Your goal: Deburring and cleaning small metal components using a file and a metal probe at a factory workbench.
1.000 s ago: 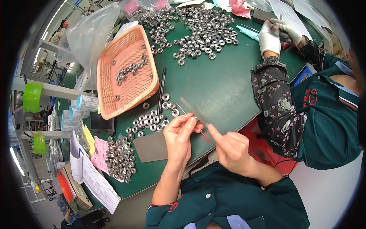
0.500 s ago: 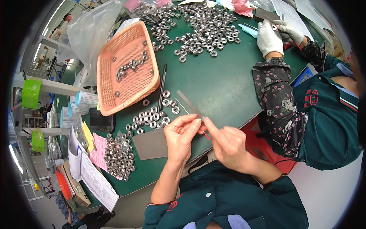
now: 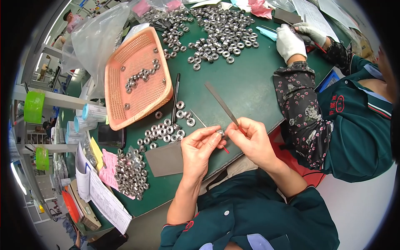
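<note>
My left hand [image 3: 198, 150] is closed, pinching a small metal ring [image 3: 220, 133] between thumb and fingertips. A thin needle file [image 3: 198, 118] also runs through this hand, its red handle end [image 3: 226, 149] showing below the fingers. My right hand [image 3: 253, 143] grips a flat file [image 3: 221, 102] by its red handle, the blade slanting up and left over the green table. The right fingertips are close beside the ring; whether they touch it I cannot tell. A grey flat block [image 3: 164, 159] lies left of my left hand.
Loose rings [image 3: 160, 132] lie beyond the block, near a black pen-like rod [image 3: 176, 96]. A peach basket [image 3: 139, 100] holds several rings. More rings form a far heap [image 3: 223, 35] and a left pile [image 3: 131, 173]. At right, a co-worker's gloved hands [image 3: 291, 43] work.
The flat file has swung away from the ring, its blade now farther right and up. My right hand's extended index finger has curled in around the handle. My left hand stays nearly in place.
</note>
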{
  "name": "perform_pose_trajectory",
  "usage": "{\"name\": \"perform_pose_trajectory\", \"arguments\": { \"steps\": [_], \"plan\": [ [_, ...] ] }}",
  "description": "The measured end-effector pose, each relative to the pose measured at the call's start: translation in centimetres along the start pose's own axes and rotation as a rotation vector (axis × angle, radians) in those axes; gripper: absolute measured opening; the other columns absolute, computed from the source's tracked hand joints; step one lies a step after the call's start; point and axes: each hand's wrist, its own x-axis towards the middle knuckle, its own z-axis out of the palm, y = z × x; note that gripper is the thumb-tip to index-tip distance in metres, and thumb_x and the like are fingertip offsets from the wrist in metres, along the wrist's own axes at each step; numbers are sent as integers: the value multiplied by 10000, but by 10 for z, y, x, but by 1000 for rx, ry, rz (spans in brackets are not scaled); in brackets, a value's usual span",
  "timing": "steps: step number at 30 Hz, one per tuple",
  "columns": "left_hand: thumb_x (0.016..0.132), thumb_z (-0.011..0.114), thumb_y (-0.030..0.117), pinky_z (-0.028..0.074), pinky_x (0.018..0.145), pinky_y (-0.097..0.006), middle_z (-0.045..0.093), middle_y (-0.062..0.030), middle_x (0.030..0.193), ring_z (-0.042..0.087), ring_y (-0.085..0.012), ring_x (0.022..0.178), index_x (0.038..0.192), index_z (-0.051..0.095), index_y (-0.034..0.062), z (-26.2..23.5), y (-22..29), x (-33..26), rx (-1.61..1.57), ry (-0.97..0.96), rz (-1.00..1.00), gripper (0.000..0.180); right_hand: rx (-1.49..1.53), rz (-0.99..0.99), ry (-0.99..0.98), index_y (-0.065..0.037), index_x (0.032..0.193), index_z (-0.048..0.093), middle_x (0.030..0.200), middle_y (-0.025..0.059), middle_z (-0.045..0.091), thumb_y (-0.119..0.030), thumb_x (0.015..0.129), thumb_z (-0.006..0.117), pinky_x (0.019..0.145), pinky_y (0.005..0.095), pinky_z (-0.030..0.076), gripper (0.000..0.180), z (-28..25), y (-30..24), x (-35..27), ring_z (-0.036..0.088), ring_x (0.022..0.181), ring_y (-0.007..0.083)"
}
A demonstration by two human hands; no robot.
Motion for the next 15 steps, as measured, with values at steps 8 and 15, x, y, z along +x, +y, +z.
{"name": "perform_pose_trajectory", "arguments": {
  "steps": [8, 15],
  "plan": [
    [780, 612, -50, 525, 674, -243, 617, -98, 852, 622, -142, 732, 971, 604, -64, 4, 1, -3, 84, 9, 60, 192, -87, 90, -66, 19, 722, 573, 545, -65, 470, -47, 788, 568, 431, 170, 272, 93, -7, -12, 4, 361, 493, -18],
    [769, 613, -72, 518, 702, -232, 582, -77, 880, 609, -131, 765, 986, 603, -65, 8, 1, -2, 161, -22, 99, 217, -215, 84, -76, 20, 709, 574, 490, -55, 462, -53, 730, 559, 404, 191, 261, 78, -13, -9, 8, 342, 453, -10]
  ]
}}
